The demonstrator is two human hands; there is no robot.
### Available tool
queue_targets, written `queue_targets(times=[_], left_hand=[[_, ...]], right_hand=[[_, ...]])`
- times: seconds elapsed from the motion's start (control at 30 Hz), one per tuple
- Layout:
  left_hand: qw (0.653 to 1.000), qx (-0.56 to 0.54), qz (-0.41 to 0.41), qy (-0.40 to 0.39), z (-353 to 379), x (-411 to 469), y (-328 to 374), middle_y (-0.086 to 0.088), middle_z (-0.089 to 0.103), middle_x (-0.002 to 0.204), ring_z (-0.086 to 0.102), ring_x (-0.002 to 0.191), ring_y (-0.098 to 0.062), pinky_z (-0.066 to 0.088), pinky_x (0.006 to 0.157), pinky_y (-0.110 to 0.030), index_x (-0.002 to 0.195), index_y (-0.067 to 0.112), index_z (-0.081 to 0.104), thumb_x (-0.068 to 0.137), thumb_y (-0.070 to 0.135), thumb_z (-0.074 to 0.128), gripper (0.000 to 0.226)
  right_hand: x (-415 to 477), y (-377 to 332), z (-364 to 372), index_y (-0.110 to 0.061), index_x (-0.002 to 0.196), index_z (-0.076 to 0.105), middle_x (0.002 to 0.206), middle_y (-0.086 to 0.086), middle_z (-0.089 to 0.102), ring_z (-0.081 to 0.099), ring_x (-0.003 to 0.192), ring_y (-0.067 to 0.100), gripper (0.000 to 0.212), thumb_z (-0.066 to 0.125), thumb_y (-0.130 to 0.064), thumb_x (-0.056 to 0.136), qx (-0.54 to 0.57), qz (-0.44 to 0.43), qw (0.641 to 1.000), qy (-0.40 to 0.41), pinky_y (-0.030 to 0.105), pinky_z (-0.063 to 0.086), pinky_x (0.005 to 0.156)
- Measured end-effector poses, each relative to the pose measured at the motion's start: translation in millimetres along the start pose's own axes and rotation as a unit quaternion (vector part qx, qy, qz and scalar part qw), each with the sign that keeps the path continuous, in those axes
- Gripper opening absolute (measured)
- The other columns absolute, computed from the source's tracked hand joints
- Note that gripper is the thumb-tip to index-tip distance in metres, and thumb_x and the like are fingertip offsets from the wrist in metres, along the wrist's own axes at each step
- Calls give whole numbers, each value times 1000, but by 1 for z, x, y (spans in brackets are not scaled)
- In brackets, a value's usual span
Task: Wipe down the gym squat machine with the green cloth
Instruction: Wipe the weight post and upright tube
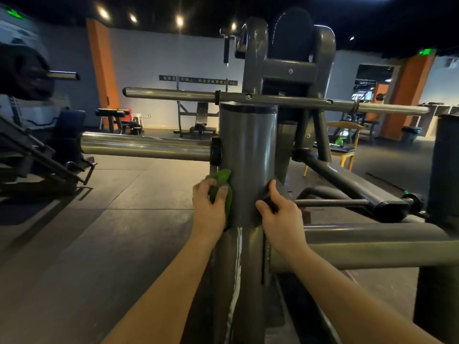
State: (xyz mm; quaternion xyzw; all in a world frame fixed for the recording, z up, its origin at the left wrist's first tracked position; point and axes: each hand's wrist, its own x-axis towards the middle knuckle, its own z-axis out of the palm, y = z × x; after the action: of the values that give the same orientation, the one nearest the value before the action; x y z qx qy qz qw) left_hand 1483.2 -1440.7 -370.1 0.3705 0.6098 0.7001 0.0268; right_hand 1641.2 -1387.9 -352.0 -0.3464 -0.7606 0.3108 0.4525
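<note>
Wiping the squat machine (290, 70), cloth dead centre of frame

Green cloth (221, 194) is soft and light, wadded in the left hand (210, 207) with fingers curled round it, pressed on the left side of the post (248, 145). I reckon it'll mould to the slick round steel, so keep it bunched. Right hand (279, 212) curls round a dark bar (330, 202) just right of the post. Only container is a bin (411, 130) at far right, contents hidden.

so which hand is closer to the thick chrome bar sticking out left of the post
Left. The left hand holds the green cloth against the post's left side, just below the chrome bar. The right hand grips a dark handle on the post's other side.
</note>
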Motion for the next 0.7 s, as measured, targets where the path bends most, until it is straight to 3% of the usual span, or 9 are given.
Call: queue_targets(times=[0.07,0.23,0.37,0.47,0.57,0.7], left_hand=[[999,9,-30,-12,-5,-25,-17,3,50,120,55,110,-17,48,90,-30,108,26,54,102,27,58,7],[997,62,-36,-23,-13,-56,-25,7,50,115,54,104,-11,49,101,-42,98,33,54,100,25,60,11],[994,84,68,-18,-8,-24,16,3,45,117,47,109,-16,40,94,-21,99,26,55,95,21,69,16],[985,118,125,-7,-1,-12,25,4,42,117,38,110,-16,33,88,-19,100,23,58,91,21,73,18],[984,115,131,-26,-5,-38,4,11,38,117,38,111,-12,35,89,-14,100,30,54,93,18,71,22],[985,125,109,-47,-13,-92,-34,17,38,110,35,112,5,31,91,-3,95,31,53,90,9,73,30]], right_hand=[[-1,0,-1,-33,156,31,132,-17,60,59,118,10,66,62,-30,99,5,6,1000,-8,38,53,100],[-5,-3,-3,-37,156,27,143,-10,57,58,124,13,67,62,-31,99,17,25,999,-23,43,52,104],[-18,-1,-11,-27,151,43,151,-4,52,47,137,10,54,61,-16,101,72,45,996,-27,32,40,115],[-31,6,-11,-25,148,47,154,-6,47,38,143,7,49,55,-10,102,57,38,997,-27,24,30,116],[-35,12,-6,-30,150,44,158,-13,37,29,144,0,54,51,-6,102,33,21,999,-33,20,23,115],[-43,19,2,-32,152,41,161,-16,29,24,140,-4,59,50,-3,101,0,14,999,-34,17,19,114]])
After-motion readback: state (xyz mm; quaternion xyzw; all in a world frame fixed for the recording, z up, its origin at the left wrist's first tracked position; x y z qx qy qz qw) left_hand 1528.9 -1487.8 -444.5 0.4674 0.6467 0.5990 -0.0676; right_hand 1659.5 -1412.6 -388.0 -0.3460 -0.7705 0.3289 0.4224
